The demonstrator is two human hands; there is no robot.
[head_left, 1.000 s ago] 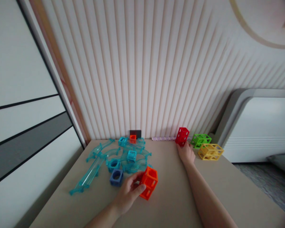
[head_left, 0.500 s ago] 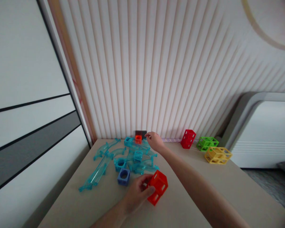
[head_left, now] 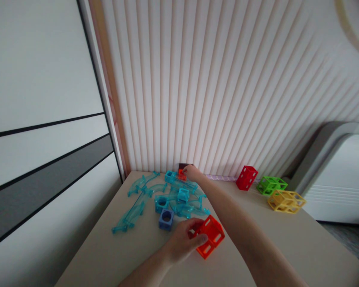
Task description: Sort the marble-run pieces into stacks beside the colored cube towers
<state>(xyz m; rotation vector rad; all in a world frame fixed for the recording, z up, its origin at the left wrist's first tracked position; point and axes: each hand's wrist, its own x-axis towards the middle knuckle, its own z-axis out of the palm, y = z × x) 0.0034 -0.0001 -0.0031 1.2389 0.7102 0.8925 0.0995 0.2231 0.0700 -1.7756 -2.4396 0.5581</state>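
- Table (head_left: 107,255) bears red block (head_left: 247,177), green block (head_left: 271,185) and yellow block (head_left: 285,197), seemingly assembled; track pieces (head_left: 135,214) look loose.
- Left hand (head_left: 182,242) closes around orange block (head_left: 211,230).
- Right hand (head_left: 192,173), fingers bent, meets small orange cube (head_left: 182,174) near wall (head_left: 167,99); grip unclear.
- Yellow block sits near right edge.

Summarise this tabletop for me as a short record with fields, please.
left hand: holds the large orange block
right hand: at the small orange cube, grip unclear
table left: translucent teal pieces, blue cube
table right: red block upright; green frame; yellow frame
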